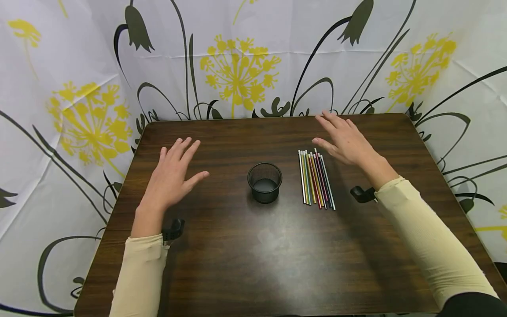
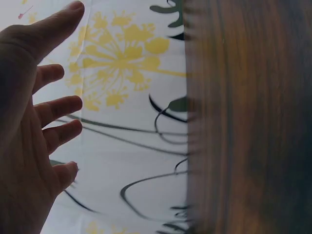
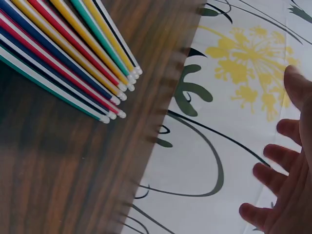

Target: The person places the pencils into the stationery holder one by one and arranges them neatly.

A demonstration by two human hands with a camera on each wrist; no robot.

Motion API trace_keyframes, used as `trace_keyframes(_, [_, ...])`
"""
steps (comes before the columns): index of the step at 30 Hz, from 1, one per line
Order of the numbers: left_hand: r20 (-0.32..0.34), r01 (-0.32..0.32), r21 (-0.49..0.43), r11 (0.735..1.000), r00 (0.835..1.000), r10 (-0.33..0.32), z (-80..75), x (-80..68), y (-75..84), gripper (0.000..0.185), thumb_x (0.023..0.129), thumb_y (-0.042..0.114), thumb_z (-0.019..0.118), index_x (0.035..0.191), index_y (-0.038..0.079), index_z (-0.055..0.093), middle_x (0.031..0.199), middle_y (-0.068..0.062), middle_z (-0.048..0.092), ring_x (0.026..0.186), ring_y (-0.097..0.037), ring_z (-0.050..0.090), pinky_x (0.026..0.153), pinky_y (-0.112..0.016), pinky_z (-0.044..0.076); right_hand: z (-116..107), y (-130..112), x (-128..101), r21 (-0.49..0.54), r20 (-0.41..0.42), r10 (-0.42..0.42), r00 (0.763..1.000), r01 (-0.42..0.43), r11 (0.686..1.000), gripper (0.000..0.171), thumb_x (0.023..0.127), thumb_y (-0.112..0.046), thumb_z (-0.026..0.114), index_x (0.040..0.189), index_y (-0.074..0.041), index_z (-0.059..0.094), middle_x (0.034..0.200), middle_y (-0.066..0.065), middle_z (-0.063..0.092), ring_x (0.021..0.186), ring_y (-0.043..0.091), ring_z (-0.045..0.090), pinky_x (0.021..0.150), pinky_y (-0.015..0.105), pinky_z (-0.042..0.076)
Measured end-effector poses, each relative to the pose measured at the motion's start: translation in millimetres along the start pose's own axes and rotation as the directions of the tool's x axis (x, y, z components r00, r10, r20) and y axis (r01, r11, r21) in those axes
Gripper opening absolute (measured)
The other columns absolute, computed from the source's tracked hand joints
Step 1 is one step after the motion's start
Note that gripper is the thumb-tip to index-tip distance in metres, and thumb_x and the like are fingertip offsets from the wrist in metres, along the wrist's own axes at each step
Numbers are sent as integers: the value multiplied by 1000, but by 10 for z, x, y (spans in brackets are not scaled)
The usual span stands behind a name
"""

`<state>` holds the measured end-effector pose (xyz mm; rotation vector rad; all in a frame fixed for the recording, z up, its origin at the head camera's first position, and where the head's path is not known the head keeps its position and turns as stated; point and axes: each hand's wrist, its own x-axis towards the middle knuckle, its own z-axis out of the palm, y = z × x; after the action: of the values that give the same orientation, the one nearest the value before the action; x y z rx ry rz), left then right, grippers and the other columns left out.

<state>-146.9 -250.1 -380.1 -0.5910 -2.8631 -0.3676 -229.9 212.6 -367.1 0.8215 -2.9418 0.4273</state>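
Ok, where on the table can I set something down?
The widest bare patch of table lies on the person's side of the black cup and striped sticks; another lies between cup and left hand. It's crowded right of the cup, where sticks bunch near the right hand.

Cup [image 1: 266, 195] on table [image 1: 225, 251]; sticks [image 1: 315, 179] on table, right of cup; cloth [image 1: 164, 70] behind table.

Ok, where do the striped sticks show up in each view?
Head: right of centre, the striped sticks lie on the table, just right of the black mesh cup.
Left wrist: not in it.
Right wrist: upper left, running out of frame, white tips toward the middle.
Shared landmark: the table's edge against the floral cloth, near level in head, upright in left wrist, slanted in right wrist.
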Motion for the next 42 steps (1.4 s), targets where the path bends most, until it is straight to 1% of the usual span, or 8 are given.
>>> trace_keyframes(6, [-5,-9,-187,982,1000,8,175,-12,76,84,90,47,68,157,24,23,159,-9,27,147,-30,18,113,-60,17,110,21,-59,12,50,98,994,-99,995,57,99,-38,57,145,-6,46,147,20,43,131,42,42,103,61,33])
trace_keyframes(11, [20,-1,-393,920,1000,10,398,27,223,87,87,44,73,156,33,22,159,-1,25,145,-25,21,107,-60,28,310,83,-135,68,153,271,950,-283,957,41,99,-30,59,132,-7,61,127,17,62,112,36,59,88,58,45])
trace_keyframes(17, [33,-26,-588,808,998,56,722,114,467,97,80,40,81,155,37,19,155,4,30,142,-17,28,109,-53,29,590,197,-216,196,246,428,870,-477,857,35,98,-26,60,122,-2,65,110,18,68,95,32,64,81,51,48])
trace_keyframes(22, [41,-29,-722,692,996,84,980,175,657,104,77,29,86,156,30,19,154,0,32,142,-17,28,112,-51,26,743,264,-261,257,315,488,814,-568,782,36,97,-27,63,120,0,65,94,15,71,71,21,67,62,37,53])
trace_keyframes(25, [40,-24,-792,611,995,91,1096,202,734,107,75,18,88,157,22,20,154,-7,33,142,-23,29,111,-53,28,790,267,-267,251,312,509,803,-586,770,35,95,-26,65,118,0,65,88,13,72,64,18,66,56,33,50])
trace_keyframes(29, [47,-7,-842,540,995,86,1188,233,794,106,74,11,88,156,17,22,153,-13,33,141,-29,30,110,-52,31,814,235,-259,223,292,529,797,-595,772,33,94,-25,66,115,0,66,83,12,71,61,18,65,54,33,48])
trace_keyframes(35, [89,41,-846,532,994,65,1223,248,828,99,76,18,87,155,27,27,152,-6,36,138,-28,35,109,-49,34,830,156,-230,141,262,563,784,-609,781,32,92,-26,64,112,-1,67,76,9,69,64,21,64,59,37,48])
trace_keyframes(42, [63,19,-843,537,996,63,1274,270,866,98,76,23,87,153,31,26,147,-9,44,136,-23,39,113,-42,26,847,90,-193,37,189,591,785,-607,794,27,84,-23,65,103,-6,72,99,17,68,79,32,60,66,48,49])
